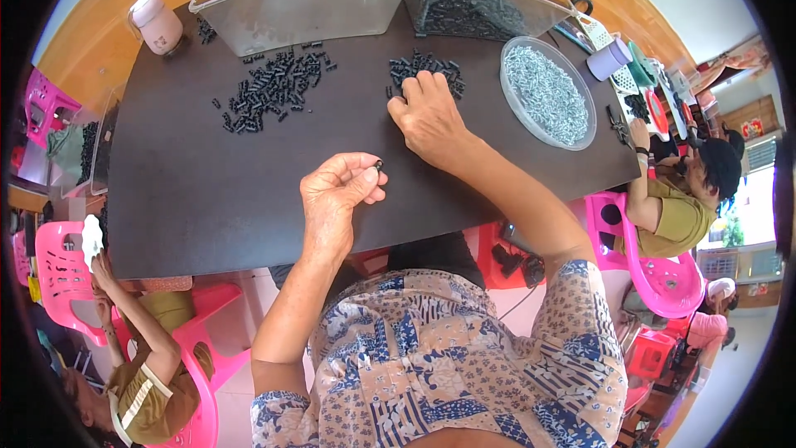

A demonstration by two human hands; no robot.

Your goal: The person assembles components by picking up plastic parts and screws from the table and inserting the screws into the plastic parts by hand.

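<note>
My left hand, fingers closed in a pinch, holds a small black cylindrical piece a little above the dark table. My right hand reaches to the near edge of a small pile of black cylindrical pieces. Its fingers are curled together, and whatever lies between the fingertips is hidden. Left of it spreads a larger heap of the same short black pieces. To the right of my right hand stands a round clear tub full of small silvery metal parts that look like screws.
Two translucent bins line the far edge; the right one holds many black pieces. A pink flask stands far left, a lilac cup far right. Pliers lie near the right edge. Co-workers sit left and right.
</note>
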